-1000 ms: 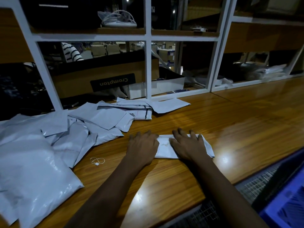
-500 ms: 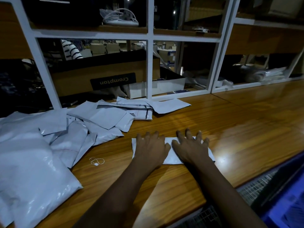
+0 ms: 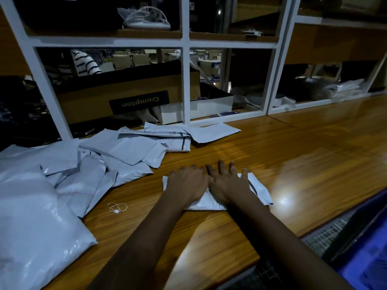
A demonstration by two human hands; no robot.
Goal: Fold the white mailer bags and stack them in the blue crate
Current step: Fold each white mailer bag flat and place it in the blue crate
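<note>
A white mailer bag [image 3: 258, 188] lies flat on the wooden counter [image 3: 293, 164] in front of me. My left hand [image 3: 186, 184] and my right hand [image 3: 228, 183] lie side by side on it, palms down with fingers spread, pressing it onto the wood. The hands cover most of the bag; its left edge and right end stick out. A loose pile of white mailer bags [image 3: 117, 155] spreads over the counter's left side. A corner of the blue crate [image 3: 364, 262] shows at the bottom right, below the counter's edge.
A large stuffed white mailer [image 3: 31, 222] lies at the near left. A small white string tag [image 3: 117, 207] rests on the wood beside it. Behind the counter stands a white-framed shelf [image 3: 185, 80] with a brown Crompton box [image 3: 138, 97].
My left hand has slid rightward onto the bag until it touches my right hand. The bag's left edge has come into view beside it.
</note>
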